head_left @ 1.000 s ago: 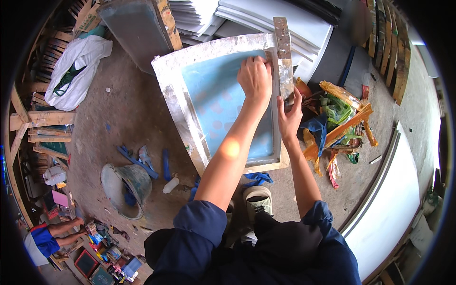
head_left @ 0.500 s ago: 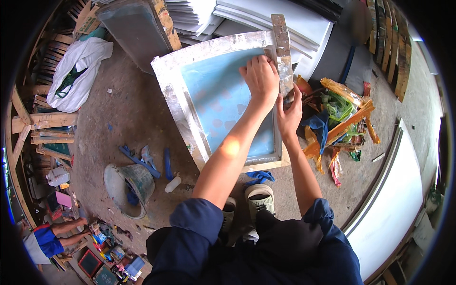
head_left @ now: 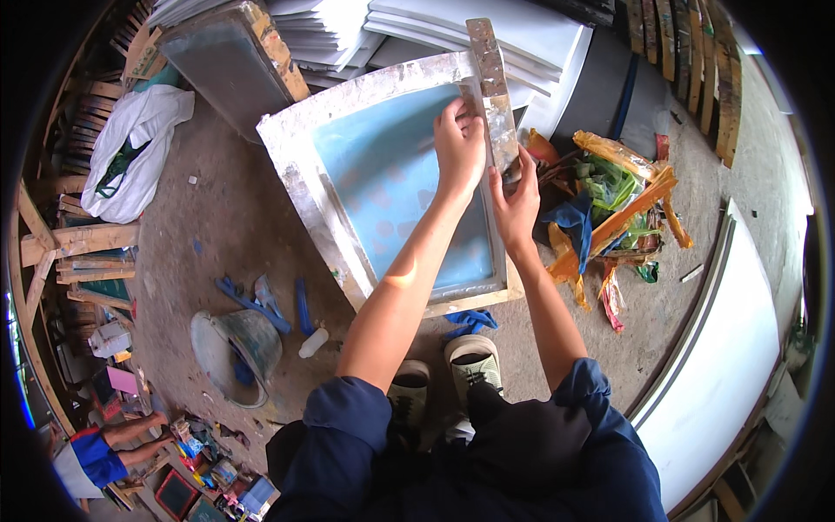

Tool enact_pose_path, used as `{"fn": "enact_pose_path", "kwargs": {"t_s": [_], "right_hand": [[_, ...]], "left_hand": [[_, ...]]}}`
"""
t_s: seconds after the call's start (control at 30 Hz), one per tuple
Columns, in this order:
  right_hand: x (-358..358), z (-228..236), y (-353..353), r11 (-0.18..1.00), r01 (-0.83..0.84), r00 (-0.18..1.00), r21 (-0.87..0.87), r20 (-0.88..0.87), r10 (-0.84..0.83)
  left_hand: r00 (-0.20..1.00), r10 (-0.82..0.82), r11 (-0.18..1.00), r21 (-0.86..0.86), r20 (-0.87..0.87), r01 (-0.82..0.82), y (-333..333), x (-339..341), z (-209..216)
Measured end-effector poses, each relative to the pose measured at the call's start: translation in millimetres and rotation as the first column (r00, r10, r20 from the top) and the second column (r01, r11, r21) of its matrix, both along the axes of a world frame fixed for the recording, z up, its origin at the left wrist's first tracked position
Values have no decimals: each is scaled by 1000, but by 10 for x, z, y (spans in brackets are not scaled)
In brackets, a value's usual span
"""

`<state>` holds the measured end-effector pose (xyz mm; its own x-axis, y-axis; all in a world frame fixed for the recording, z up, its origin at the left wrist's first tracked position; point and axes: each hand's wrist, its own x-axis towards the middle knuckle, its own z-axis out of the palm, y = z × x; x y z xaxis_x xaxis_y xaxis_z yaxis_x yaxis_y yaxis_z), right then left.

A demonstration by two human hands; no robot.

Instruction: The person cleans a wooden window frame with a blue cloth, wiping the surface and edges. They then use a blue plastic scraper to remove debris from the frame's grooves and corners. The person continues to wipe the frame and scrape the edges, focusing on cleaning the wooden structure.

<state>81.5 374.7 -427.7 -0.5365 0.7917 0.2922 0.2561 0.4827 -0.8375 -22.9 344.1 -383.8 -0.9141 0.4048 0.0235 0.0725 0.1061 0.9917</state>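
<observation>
A screen-printing frame [head_left: 302, 178] with a blue mesh [head_left: 370, 161] stands tilted in front of me, its border covered in whitish, worn tape. A paint-stained wooden bar [head_left: 490, 65] runs along its right side and juts past the top corner. Over the mesh, my left hand [head_left: 459, 155] is closed, its bent fingertips at the inner right edge; whatever they pinch is too small to make out. My right hand [head_left: 517, 204] grips the right side of the frame at the bar's lower end, thumb toward the mesh and fingers on the outer side.
Right of the frame lies a heap of torn orange, green and blue scraps [head_left: 622, 200]. A white panel [head_left: 713, 339] lies farther right. Left on the floor are a grey bucket [head_left: 213, 344] and a white sack [head_left: 139, 148]. Another frame [head_left: 226, 65] leans behind. A person [head_left: 100, 457] is lower left.
The view has shifted slightly, so the frame and hands sit a little farther left. My left hand's fingers have loosened from a tighter curl at the frame's inner edge. My right hand keeps its hold.
</observation>
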Motion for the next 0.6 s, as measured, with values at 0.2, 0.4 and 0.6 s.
{"fn": "enact_pose_path", "kwargs": {"t_s": [0.2,0.4,0.6], "right_hand": [[8,29,-17,1000,25,1000,14,15,-25],[1,11,-20,1000,0,1000,-22,-9,0],[58,-44,73,978,-109,993,-178,-73,97]], "left_hand": [[951,-108,991,101,289,82,-129,-145,201],[928,-236,971,90,289,220,-290,-260,260],[950,-278,917,-255,140,306,-446,-197,13]]}}
